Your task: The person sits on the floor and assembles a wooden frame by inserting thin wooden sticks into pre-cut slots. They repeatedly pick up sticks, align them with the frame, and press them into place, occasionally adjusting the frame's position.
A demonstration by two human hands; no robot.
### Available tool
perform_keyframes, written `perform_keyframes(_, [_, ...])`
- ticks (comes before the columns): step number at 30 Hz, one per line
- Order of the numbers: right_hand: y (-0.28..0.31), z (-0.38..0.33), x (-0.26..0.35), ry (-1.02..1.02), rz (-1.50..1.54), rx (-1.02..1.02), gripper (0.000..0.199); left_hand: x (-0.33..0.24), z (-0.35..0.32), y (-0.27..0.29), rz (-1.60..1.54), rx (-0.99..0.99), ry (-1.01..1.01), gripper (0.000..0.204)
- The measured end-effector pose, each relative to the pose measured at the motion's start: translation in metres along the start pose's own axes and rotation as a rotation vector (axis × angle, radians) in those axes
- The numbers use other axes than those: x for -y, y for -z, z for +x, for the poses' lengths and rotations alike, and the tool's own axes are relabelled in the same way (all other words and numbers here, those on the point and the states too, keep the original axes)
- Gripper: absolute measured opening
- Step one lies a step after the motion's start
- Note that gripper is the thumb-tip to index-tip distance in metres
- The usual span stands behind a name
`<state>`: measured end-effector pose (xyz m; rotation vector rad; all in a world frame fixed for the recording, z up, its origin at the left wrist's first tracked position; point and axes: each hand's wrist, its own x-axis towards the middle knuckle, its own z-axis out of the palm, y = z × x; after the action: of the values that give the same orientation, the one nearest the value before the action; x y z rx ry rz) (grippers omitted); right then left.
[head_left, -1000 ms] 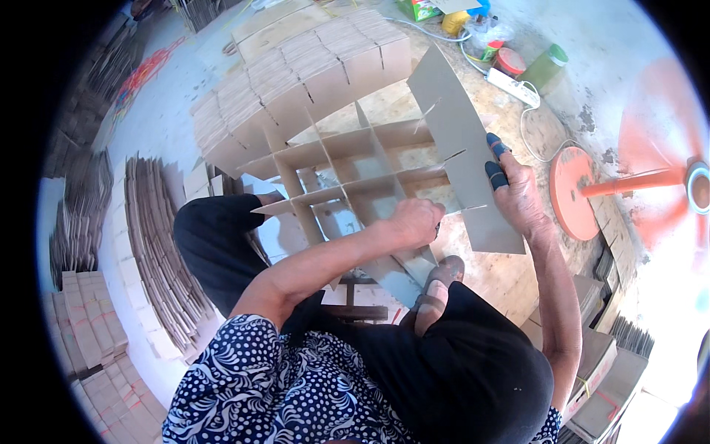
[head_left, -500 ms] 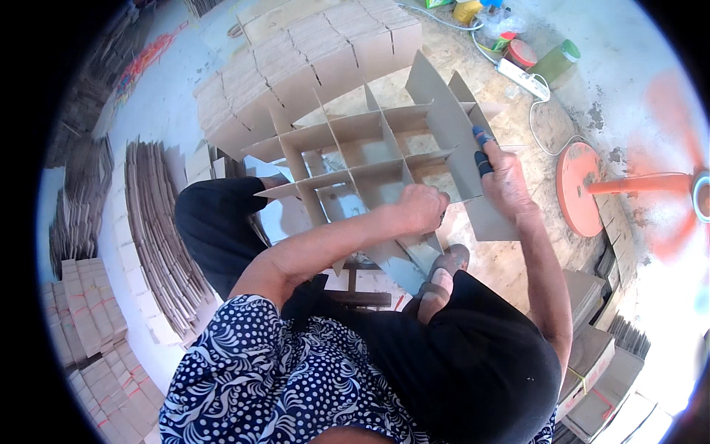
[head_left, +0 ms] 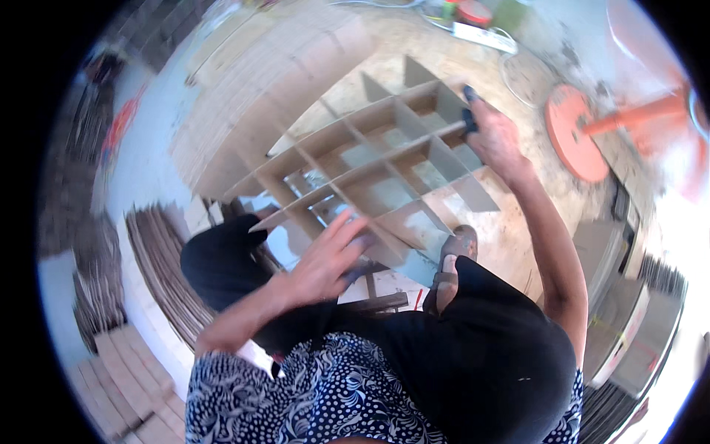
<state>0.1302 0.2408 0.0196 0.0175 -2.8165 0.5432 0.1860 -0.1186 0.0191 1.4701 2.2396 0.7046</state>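
Observation:
A cardboard divider grid (head_left: 355, 167) of slotted, crossing strips stands tilted in front of me, with open cells. My right hand (head_left: 494, 140) is at its far right end, dark covers on two fingertips, and its fingers close on the end strip; the thumb is hidden. By the near left edge of the grid is my left hand (head_left: 329, 255), blurred, with its fingers apart and nothing held in it. Whether those fingertips touch the strips I cannot tell.
Behind the grid lies a long row of stacked cardboard pieces (head_left: 274, 89). An orange fan (head_left: 577, 133) stands at right, near a white power strip (head_left: 484, 37). Cardboard stacks (head_left: 166, 274) line the left, and boxes (head_left: 629, 318) the right. My sandalled foot (head_left: 451, 266) is under the grid.
My left hand has let go near the middle of the grid and moved left, its fingers opening. The end strip at right has come in line with the grid, which now slants up to the right.

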Motion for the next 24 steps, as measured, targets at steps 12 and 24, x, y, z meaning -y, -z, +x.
perform_keyframes(12, [-0.038, -0.127, 0.054, 0.607, 0.048, 0.283, 0.028, 0.040, 0.052, -0.021, 0.513, -0.199, 0.052, 0.046])
perform_keyframes(24, [0.079, -0.455, -0.036, -0.853, -0.646, -0.297, 0.044, 0.035, 0.028, 0.057, 0.205, -0.252, 0.209, 0.015])
